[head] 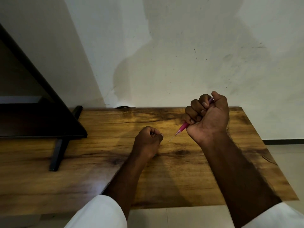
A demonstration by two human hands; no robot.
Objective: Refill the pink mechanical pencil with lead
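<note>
While the right hand (208, 115) is raised above the far right part of the wooden table (98, 162), it is curled into a fist around the pink mechanical pencil (184, 126), thumb over the upper end, barrel slanting down and to the left; a thin lead (171, 139) projects from the pencil's tip, pointing toward the left hand (148, 141) without touching it. Left hand: low over the table centre, fingers drawn in narrow, a short thin dark sliver showing between thumb and forefinger; whether this is a second lead cannot be told. A small bluish edge shows under the heel of the left hand, too little visible to identify. Both forearms bare, white sleeves (100, 213) at the near edge. Table: brown grain, dark knot near the centre. Dark stand (56, 153) with a slanted panel on the left part of the table. Marked white wall (181, 46) beyond; pale floor tiles at right and near
</note>
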